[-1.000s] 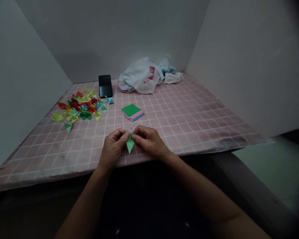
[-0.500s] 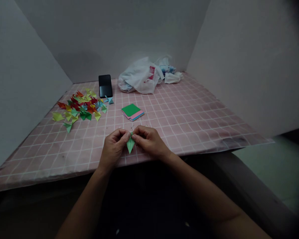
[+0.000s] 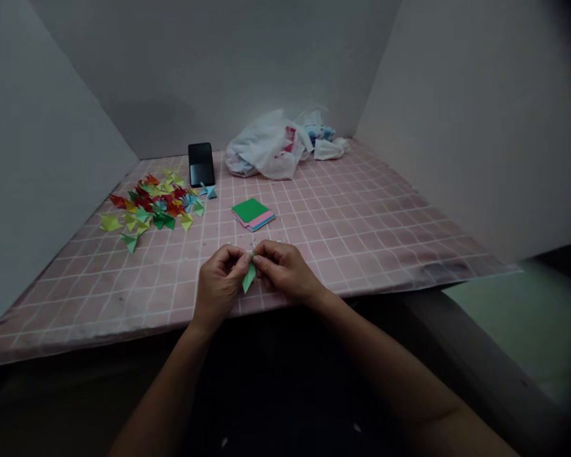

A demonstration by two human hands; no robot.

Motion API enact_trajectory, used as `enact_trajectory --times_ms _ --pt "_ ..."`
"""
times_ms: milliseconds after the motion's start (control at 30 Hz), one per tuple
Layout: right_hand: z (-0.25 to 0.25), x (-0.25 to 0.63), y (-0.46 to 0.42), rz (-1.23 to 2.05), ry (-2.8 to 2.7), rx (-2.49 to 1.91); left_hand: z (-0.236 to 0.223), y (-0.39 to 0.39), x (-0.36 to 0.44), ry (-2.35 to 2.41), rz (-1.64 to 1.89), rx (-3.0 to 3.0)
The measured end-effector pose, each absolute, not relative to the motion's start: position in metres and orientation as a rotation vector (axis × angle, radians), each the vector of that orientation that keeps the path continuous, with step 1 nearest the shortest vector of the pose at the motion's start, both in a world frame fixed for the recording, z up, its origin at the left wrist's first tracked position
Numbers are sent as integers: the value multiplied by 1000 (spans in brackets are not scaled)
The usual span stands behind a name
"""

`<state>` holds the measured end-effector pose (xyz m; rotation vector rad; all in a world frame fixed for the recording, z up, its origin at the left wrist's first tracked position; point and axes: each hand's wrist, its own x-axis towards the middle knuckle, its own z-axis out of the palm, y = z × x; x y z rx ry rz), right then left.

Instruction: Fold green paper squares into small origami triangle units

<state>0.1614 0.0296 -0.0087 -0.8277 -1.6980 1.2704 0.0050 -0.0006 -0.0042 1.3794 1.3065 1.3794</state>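
A light green folded paper [image 3: 249, 278] is pinched between my two hands close to the table's front edge, its pointed end hanging down toward me. My left hand [image 3: 221, 279] grips its upper left side with thumb and fingers. From the right, my right hand [image 3: 285, 270] pinches the top of the same paper. Fingertips cover the paper's upper part. Just beyond my hands lies a small stack of square paper sheets [image 3: 250, 211], dark green on top with pink and blue edges showing beneath.
Many-coloured folded paper cranes [image 3: 159, 203] are heaped at the left. A black phone [image 3: 200, 165] leans at the back, near a crumpled white plastic bag [image 3: 266, 146] and a white tissue-like bundle [image 3: 330, 149]. A pink checked cloth [image 3: 371, 222] covers the table; pale panels surround three sides.
The light green paper has turned and looks narrower, its tip shifted slightly left. Both hands keep their pinch in nearly the same place.
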Motion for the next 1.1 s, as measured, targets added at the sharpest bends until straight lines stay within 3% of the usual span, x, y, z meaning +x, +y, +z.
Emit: enact_trajectory --times_ms 433,733,933,1100 --pt "-10 162 30 1356 -1625 -822 -7 -1 5 1292 1318 1394" --pt "-7 163 28 1115 -1631 -914 -2 1 2 1145 1177 1298" --pt "-7 162 28 1356 -1431 -852 -5 0 -2 1136 1117 1232" --pt "-6 162 30 1296 -1532 -812 -3 0 -1 1144 1111 1250"
